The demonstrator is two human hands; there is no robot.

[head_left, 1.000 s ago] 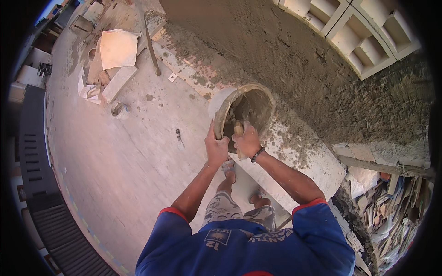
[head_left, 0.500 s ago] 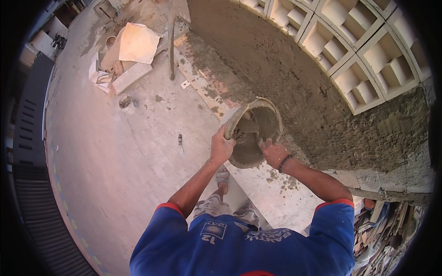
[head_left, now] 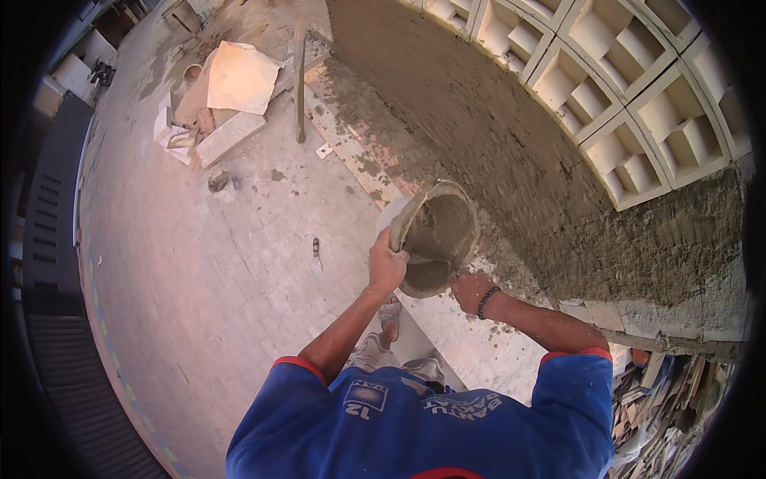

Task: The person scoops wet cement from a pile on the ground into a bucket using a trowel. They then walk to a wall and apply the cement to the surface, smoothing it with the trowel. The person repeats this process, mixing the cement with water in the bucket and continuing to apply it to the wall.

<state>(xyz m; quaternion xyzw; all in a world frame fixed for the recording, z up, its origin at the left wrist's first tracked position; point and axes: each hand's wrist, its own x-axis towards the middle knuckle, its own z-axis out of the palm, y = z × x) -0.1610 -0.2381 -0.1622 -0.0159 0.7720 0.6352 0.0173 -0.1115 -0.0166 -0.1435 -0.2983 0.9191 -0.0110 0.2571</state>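
Note:
My left hand (head_left: pixel 388 265) grips the left rim of a mortar-caked bucket (head_left: pixel 476 217), tilted with its mouth toward the wall and me. Wet grey mortar (head_left: pixel 444 227) lies inside it. My right hand (head_left: pixel 472 292), with a dark beaded bracelet (head_left: pixel 487 302) at the wrist, is closed at the bucket's lower right rim. It appears to hold a trowel by the handle; the fist hides the handle, and the mortar-covered blade barely stands out in the bucket. The freshly plastered wall (head_left: pixel 447 104) rises just beyond the bucket.
Cream ventilation blocks (head_left: pixel 626 160) sit above the plaster. A wooden post (head_left: pixel 299 88) stands farther left, near a boxed heap with a pale sheet (head_left: pixel 242 78) over it. A small tool (head_left: pixel 316 247) lies on the concrete floor. Scrap wood (head_left: pixel 666 399) is piled at lower right.
My right hand has drawn down and back from inside the bucket to its lower rim. The blade shape seen in the mortar has shifted lower. My left hand keeps its grip.

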